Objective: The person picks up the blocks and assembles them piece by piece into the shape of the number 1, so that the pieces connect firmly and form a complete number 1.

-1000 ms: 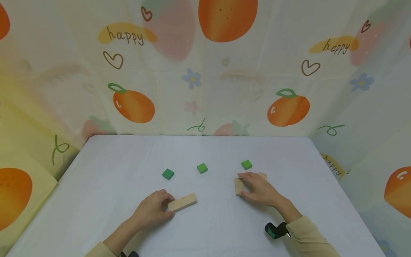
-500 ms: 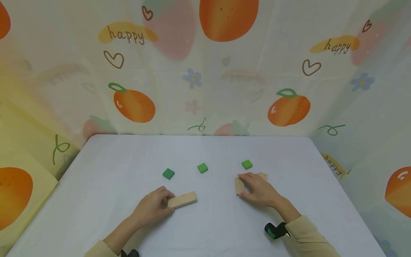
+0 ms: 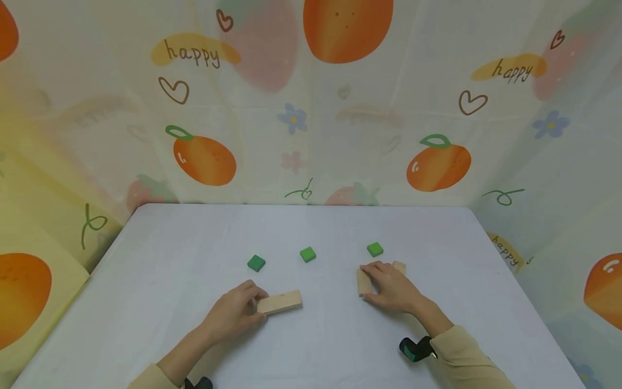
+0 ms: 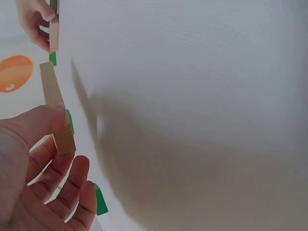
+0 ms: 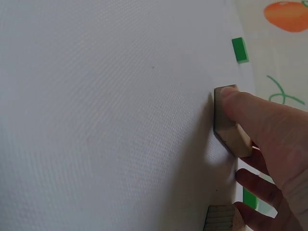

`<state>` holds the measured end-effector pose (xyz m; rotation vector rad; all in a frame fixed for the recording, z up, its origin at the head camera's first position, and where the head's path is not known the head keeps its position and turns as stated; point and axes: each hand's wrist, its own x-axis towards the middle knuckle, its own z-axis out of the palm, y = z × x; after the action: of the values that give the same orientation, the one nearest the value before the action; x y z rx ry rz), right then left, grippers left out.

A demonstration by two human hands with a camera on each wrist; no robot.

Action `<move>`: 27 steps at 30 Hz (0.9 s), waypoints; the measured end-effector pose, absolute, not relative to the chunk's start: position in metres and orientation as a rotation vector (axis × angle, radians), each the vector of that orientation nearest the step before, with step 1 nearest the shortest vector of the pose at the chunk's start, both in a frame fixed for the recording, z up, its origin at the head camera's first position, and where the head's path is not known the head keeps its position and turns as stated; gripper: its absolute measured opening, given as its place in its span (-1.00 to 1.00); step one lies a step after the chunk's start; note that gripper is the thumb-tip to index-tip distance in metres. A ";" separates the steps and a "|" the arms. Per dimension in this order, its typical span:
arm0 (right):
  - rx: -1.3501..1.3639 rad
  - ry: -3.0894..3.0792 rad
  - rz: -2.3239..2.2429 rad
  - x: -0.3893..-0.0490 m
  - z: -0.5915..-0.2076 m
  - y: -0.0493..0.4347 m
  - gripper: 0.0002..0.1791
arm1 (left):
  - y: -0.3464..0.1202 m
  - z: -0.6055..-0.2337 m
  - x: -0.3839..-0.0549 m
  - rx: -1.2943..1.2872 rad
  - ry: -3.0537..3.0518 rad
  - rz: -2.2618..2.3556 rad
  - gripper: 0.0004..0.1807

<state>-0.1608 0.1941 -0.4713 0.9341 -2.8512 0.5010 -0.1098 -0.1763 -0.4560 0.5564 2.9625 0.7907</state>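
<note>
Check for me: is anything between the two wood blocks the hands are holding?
Nothing I can see. The left hand holds one block, the right hand another block, and only table shows between them. The green pieces lie farther back, off that path.

Booth-like nook: white table [image 3: 316,335], fruit-print backdrop [image 3: 347,143]

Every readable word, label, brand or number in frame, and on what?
"happy": upper-left yellow patch, backdrop
"happy": upper-right yellow patch, backdrop
"happy": lower-right yellow patch, backdrop
Too faint to read: faded backdrop patches
None visible: wooden blocks, green blocks
</note>
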 end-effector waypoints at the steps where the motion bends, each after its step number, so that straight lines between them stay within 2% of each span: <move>1: 0.930 -2.853 0.500 -0.161 -0.471 0.194 -0.37 | -0.176 -0.455 -0.109 0.569 2.958 0.800 -0.66; 27: 0.903 -2.822 0.565 -0.160 -0.462 0.183 -0.34 | -0.153 -0.449 -0.103 0.736 2.891 0.800 -0.65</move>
<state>-0.1596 0.1829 -0.4621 0.9028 -2.8222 0.5655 -0.1033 -0.1530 -0.4490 0.7358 2.8915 0.8000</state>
